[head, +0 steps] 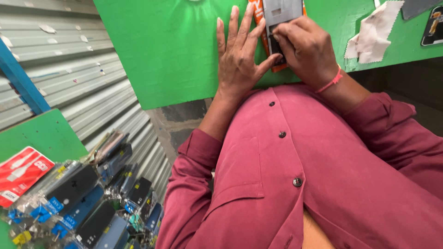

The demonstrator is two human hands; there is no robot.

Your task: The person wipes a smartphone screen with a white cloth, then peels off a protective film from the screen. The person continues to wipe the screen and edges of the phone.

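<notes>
1. Green-painted table (175, 55), bare board, carrying the work at its near edge, just above the lap in the red shirt (323, 184).
2. Grey phone (280, 13), flat on the table over an orange card (266, 41) that shows at its left and lower edge; likely laid flat so the board takes the pressure from above.
3. Left hand (237, 60): open, palm down, fingers spread and straight along the table; thumb stretched right to touch the phone's lower end, seemingly to stop it sliding.
4. Right hand (304, 48): curled, closed on the phone's lower part, fingertips pressing at its left side near the left thumb; pink band (332, 82) on the wrist. Cannot tell what sits under the fingers.
5. Both forearms rising from the lap, sleeves pushed up toward the elbows, wrists nearly level with the table edge.
6. White cloth (374, 34), crumpled, well right of the right hand; another dark device (434, 25) at the far right.
7. Lower left: packets (87, 203) standing in rows, blue and black, a red one (20, 173) beside them, well apart from both hands.
</notes>
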